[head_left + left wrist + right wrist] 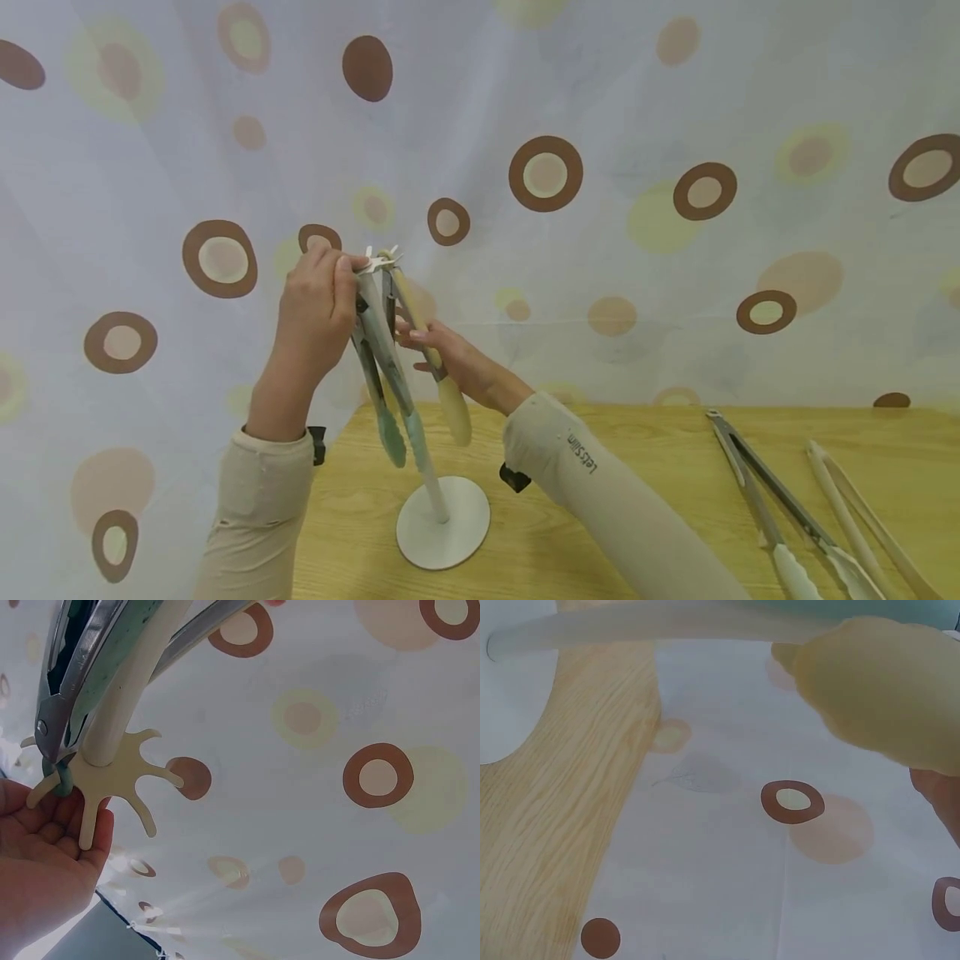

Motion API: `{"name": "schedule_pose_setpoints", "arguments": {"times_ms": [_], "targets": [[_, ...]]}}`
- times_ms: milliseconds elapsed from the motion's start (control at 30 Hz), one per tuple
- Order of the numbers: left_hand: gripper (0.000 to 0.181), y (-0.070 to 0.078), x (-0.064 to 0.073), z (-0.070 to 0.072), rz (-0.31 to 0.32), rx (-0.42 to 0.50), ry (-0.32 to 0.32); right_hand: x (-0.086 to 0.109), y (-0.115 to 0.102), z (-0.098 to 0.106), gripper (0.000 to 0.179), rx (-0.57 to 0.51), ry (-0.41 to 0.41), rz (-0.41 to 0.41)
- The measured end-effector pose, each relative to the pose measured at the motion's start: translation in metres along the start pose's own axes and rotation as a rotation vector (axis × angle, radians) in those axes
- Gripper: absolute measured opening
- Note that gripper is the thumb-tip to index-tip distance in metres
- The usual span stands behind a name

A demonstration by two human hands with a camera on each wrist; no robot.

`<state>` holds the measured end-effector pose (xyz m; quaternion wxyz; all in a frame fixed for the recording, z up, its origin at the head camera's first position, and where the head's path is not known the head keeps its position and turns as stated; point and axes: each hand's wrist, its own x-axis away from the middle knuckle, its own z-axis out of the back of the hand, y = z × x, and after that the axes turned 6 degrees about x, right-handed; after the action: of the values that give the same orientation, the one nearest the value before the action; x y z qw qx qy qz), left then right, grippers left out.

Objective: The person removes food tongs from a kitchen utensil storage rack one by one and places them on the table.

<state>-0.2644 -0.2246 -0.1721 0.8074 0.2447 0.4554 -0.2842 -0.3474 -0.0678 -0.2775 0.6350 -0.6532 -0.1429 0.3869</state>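
A pale utensil stand with a round base and a ring of curved hooks at its top stands on the table. Green-tipped metal tongs hang from the hooks, heads down, by a green loop. My left hand is at the stand's top, its fingers curled about a hook beside that loop. Yellow tongs slant down from the hooks on the right side. Around their handle my right hand grips with thumb and fingers, partly hidden behind it. Close up in the right wrist view is the yellow head.
Two more tongs lie on the wooden table at the right: metal ones with pale green tips and a beige pair. Behind the table hangs a white curtain printed with brown and yellow circles.
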Motion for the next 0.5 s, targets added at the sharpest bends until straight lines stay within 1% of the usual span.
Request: {"name": "schedule_pose_setpoints", "arguments": {"times_ms": [100,267,433,500], "targets": [[0.033,0.0000,-0.0003,-0.0001,0.000,-0.001,0.006,0.0001,-0.0014,-0.0028,0.061,-0.031,0.007,-0.006],[0.034,-0.0004,0.0000,0.0001,0.004,0.003,0.003,0.0010,-0.0012,-0.0034,0.059,-0.020,0.021,-0.022],[0.034,-0.0008,0.0004,-0.0001,0.012,0.002,0.007,0.0012,0.0018,-0.0015,0.031,-0.010,0.038,-0.002],[0.034,-0.0007,0.0001,-0.0003,0.008,0.002,0.008,0.0017,0.0034,-0.0003,0.024,-0.014,0.043,0.016]]}}
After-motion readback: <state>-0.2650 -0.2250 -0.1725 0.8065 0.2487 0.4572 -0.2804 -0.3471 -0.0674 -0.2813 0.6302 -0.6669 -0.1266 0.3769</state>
